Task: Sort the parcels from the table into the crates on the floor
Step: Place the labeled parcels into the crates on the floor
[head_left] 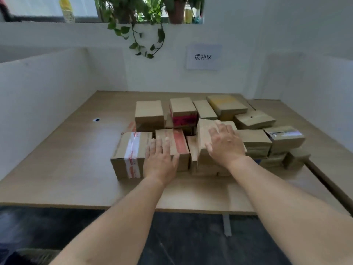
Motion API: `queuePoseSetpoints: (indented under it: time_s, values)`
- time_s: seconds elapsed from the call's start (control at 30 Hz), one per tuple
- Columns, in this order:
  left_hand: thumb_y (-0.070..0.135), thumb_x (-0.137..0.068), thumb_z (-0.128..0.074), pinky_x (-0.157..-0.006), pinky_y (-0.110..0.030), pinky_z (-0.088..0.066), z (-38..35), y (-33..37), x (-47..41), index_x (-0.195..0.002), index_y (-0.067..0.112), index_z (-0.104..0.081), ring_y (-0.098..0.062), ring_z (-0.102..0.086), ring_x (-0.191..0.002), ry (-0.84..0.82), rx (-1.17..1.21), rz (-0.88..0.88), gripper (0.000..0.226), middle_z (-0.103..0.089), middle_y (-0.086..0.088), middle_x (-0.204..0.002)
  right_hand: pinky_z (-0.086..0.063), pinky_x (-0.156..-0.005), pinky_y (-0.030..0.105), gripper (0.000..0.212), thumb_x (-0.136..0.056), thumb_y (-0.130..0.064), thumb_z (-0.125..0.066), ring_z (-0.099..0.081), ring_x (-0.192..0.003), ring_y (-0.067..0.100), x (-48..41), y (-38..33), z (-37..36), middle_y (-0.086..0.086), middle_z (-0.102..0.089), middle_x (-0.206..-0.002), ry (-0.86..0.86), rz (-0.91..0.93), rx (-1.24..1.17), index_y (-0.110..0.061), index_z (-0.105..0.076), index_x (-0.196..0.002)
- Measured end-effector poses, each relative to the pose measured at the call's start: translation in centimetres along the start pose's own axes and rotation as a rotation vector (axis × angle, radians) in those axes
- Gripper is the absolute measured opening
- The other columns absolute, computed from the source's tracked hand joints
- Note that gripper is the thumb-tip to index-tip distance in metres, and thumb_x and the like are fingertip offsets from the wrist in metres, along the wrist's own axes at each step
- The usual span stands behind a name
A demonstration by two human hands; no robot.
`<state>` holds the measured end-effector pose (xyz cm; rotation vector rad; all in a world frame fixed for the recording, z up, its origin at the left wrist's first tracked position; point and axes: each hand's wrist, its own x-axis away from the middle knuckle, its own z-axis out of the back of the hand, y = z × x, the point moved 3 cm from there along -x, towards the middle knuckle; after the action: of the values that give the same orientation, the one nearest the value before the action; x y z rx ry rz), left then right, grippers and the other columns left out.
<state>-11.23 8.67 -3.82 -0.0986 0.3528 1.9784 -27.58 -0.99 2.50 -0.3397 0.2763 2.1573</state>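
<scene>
Several brown cardboard parcels are bunched together on the wooden table (57, 169). My left hand (160, 159) lies with straight fingers on the front of a parcel with red tape (177, 142). To its left stands a parcel with white and red tape (129, 152). My right hand (225, 144) rests flat, fingers spread, on top of a plain tilted parcel (205, 131) in the middle of the pile. Neither hand has its fingers curled round anything. No crates are in view.
White partition walls (38, 96) enclose the table on the left, back and right. A paper sign (203, 57) hangs on the back wall under trailing plants (145, 25). More parcels (254, 119) lie at the back right. Dark floor (191, 241) shows below the table's front edge.
</scene>
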Motion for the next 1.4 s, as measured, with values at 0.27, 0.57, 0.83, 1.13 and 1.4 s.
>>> queuePoseSetpoints:
  time_s: [0.27,0.57,0.83,1.13,1.4]
  values:
    - [0.053,-0.1,-0.011,-0.116,-0.036,0.01,-2.4,7.9,-4.5,-0.153,0.021,0.008,-0.021,0.012,-0.148,-0.059,-0.005,-0.06,0.065,0.009,-0.005,-0.162,-0.032,-0.105,0.042,0.061,-0.095,-0.046,-0.045,-0.032,-0.132,0.032,-0.2,10.1,-3.0,0.016,-0.03,-0.148,-0.148,-0.299,-0.085,-0.013,-0.029,-0.144]
    - [0.053,-0.1,-0.019,-0.119,-0.036,-0.002,-4.4,9.8,-10.9,-0.154,0.018,-0.002,-0.019,0.001,-0.149,-0.153,0.138,-0.009,0.066,-0.003,-0.005,-0.162,-0.042,-0.082,0.039,0.052,-0.095,-0.048,-0.041,-0.047,-0.116,0.029,-3.7,13.3,-6.6,0.013,-0.048,-0.13,-0.263,-0.537,-0.318,-0.011,-0.046,-0.131]
    - [0.058,-0.092,-0.043,-0.097,-0.039,-0.044,-6.3,9.8,-16.3,-0.146,0.014,-0.033,-0.027,-0.05,-0.124,-0.407,0.545,0.234,0.07,-0.051,-0.007,-0.139,-0.037,-0.056,0.031,0.045,-0.094,-0.053,-0.041,-0.054,-0.075,0.017,-8.0,13.8,-9.2,-0.001,-0.057,-0.084,-0.426,-0.609,-0.541,-0.015,-0.061,-0.106]
    - [0.047,-0.088,-0.054,-0.087,-0.04,-0.051,-6.7,8.5,-17.8,-0.13,0.02,-0.05,-0.023,-0.059,-0.099,-0.44,0.867,0.347,0.05,-0.06,-0.002,-0.113,-0.056,-0.058,0.038,0.052,-0.09,-0.047,-0.056,-0.062,-0.085,0.028,-10.6,13.2,-9.1,0.01,-0.059,-0.115,-0.58,-0.714,-0.785,-0.016,-0.047,-0.13]
    - [0.071,-0.083,-0.048,-0.072,-0.031,-0.043,0.4,7.4,-18.4,-0.124,0.023,-0.047,-0.013,-0.056,-0.098,-0.101,1.228,0.319,0.063,-0.058,0.003,-0.114,-0.04,-0.1,0.051,0.087,-0.081,-0.076,-0.041,-0.045,-0.127,0.032,-12.5,10.8,-3.9,0.006,-0.04,-0.148,-0.374,-0.676,-1.253,-0.02,-0.034,-0.147]
